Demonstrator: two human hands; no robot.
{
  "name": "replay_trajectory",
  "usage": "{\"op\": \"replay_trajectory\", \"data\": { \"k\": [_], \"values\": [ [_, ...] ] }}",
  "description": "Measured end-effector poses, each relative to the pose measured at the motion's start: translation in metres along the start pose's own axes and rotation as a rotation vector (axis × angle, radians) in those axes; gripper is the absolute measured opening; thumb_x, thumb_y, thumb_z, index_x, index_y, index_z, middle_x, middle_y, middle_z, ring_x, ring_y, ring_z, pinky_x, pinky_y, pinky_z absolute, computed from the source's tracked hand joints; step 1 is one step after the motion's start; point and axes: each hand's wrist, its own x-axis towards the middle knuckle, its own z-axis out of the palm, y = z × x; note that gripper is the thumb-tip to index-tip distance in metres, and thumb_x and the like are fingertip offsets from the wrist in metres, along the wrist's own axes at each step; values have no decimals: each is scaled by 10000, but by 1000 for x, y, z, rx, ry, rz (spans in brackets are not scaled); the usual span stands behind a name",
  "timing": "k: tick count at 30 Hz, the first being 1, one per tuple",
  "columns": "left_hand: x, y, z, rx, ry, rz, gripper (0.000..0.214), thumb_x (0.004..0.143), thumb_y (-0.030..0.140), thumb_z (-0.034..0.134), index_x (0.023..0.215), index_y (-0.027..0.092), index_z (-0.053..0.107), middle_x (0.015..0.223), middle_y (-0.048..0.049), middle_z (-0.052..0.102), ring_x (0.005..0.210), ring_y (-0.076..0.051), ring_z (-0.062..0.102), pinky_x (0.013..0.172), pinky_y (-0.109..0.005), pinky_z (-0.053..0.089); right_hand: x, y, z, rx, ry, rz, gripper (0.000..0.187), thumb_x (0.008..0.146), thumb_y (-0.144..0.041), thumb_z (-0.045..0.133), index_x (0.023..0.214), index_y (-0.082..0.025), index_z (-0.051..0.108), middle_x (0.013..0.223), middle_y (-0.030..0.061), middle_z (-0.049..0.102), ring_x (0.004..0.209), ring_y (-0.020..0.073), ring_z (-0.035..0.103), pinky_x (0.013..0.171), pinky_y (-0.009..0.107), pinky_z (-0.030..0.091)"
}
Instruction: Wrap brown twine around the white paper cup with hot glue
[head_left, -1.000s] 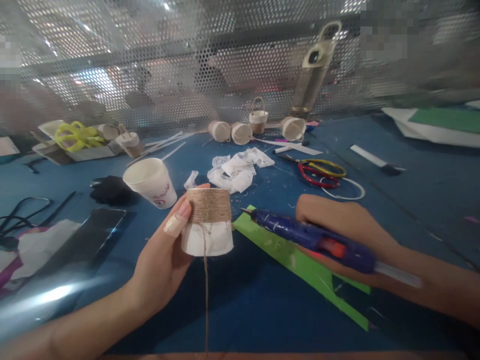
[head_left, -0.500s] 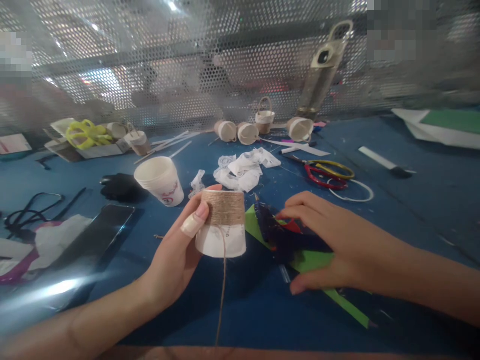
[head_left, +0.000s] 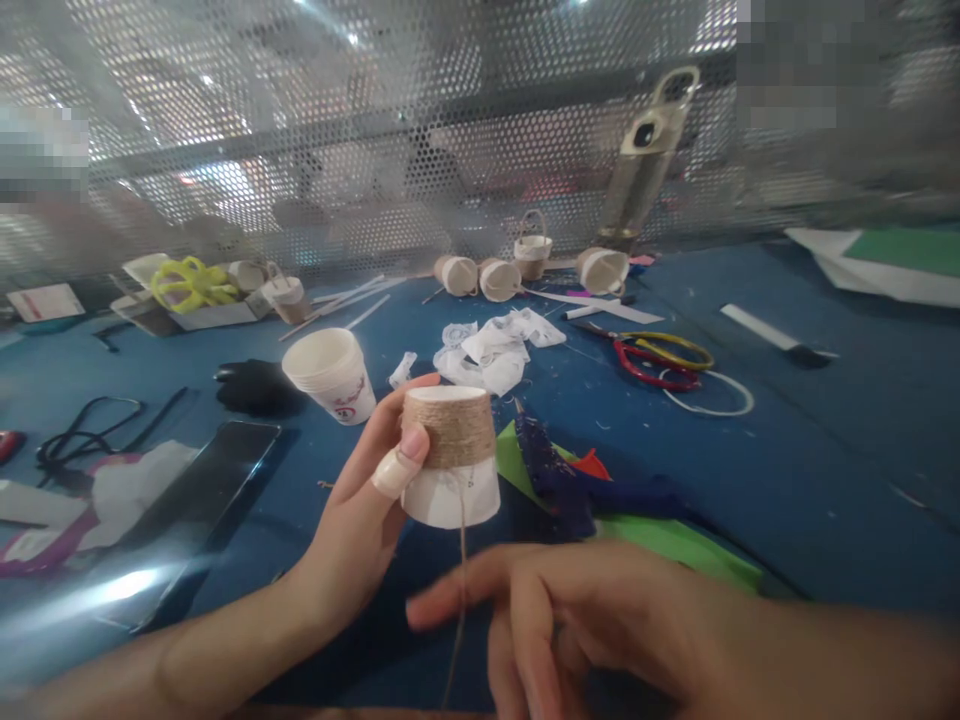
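My left hand (head_left: 352, 520) grips an upside-down white paper cup (head_left: 450, 458) whose upper half is wound with brown twine. A loose strand of twine (head_left: 457, 600) hangs down from the cup. My right hand (head_left: 592, 630) is low in front, fingers spread, its index finger beside the hanging strand and holding nothing. The blue glue gun (head_left: 559, 475) lies on a green paper strip (head_left: 675, 540) on the blue table, just right of the cup.
A stack of white cups (head_left: 330, 373), a black phone (head_left: 202, 485), white lace scraps (head_left: 495, 345), red and yellow scissors (head_left: 656, 358), small finished cup baskets (head_left: 532, 250) and a tray with yellow scissors (head_left: 187, 290) lie on the table. Perforated metal mesh (head_left: 375, 150) stands behind.
My right hand laid the glue gun down on the green strip, let go, and drew back towards me, close to the hanging twine. The left hand kept holding the cup.
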Motion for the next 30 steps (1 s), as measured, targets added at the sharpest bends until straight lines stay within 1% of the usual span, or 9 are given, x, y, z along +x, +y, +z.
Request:
{"op": "replay_trajectory", "data": {
  "k": [2, 4, 6, 8, 11, 15, 19, 24, 30],
  "values": [
    [1, -2, -1, 13, -6, 4, 363, 919, 442, 738, 1261, 321, 729, 1329, -25, 732, 1287, -325, 629, 1024, -400, 510, -1, 3, 0, 62, 1, -15, 206, 888, -174, 721, 832, -218, 528, 972, 30, 684, 967, 167, 684, 795, 296, 531],
    [1, -3, -3, 17, -10, 12, 340, 928, 422, 733, 1256, 334, 737, 1336, -13, 728, 1257, -311, 642, 982, -378, 525, -3, 2, -1, 29, 59, 5, 242, 851, -158, 743, 891, -231, 516, 895, -13, 663, 779, 109, 618, 701, 243, 504],
    [2, -4, -3, 32, -21, 21, 327, 932, 418, 729, 1250, 344, 743, 1318, -4, 732, 1232, -290, 649, 941, -341, 531, -4, 0, -4, -146, 251, 10, 251, 835, -161, 722, 922, -254, 505, 754, -65, 574, 651, 96, 526, 600, 213, 465],
    [1, -3, -3, 62, -41, 25, 330, 935, 427, 725, 1256, 350, 740, 1299, 0, 735, 1228, -275, 646, 912, -308, 527, -4, -1, -8, -376, 438, -57, 192, 867, -191, 659, 950, -271, 506, 652, -83, 497, 588, 117, 499, 561, 232, 461],
    [1, -3, -4, 99, -69, 28, 341, 937, 425, 726, 1273, 360, 726, 1301, 3, 733, 1249, -269, 632, 914, -296, 516, -2, 0, -16, -625, 549, -184, 56, 924, -240, 615, 949, -266, 573, 564, -96, 434, 521, 120, 467, 539, 242, 448],
    [1, -2, -4, 134, -88, 35, 338, 945, 416, 721, 1280, 368, 719, 1305, 11, 727, 1267, -264, 617, 955, -307, 504, -2, -2, -24, -812, 585, -224, 67, 957, -283, 624, 923, -253, 674, 507, -109, 432, 444, 88, 403, 454, 209, 357],
    [0, -1, -2, 163, -92, 34, 343, 933, 436, 734, 1268, 362, 719, 1318, 8, 728, 1274, -266, 611, 1005, -323, 485, -3, -1, -26, -906, 613, -247, 136, 955, -304, 630, 852, -248, 698, 506, -84, 499, 441, 93, 436, 431, 210, 351],
    [-1, -2, -2, 162, -88, 10, 349, 924, 454, 742, 1264, 377, 719, 1296, 26, 731, 1281, -256, 598, 1024, -320, 464, -4, -2, -30, -834, 613, -255, 198, 989, -369, 614, 834, -255, 661, 549, -67, 572, 471, 106, 491, 453, 223, 386],
    [-2, -1, -2, 156, -82, -34, 387, 917, 464, 750, 1290, 367, 716, 1277, 18, 737, 1286, -266, 592, 1035, -333, 448, -5, -4, -33, -748, 593, -195, 234, 994, -358, 608, 797, -236, 636, 537, -72, 534, 478, 96, 452, 444, 217, 351]
  ]
}}
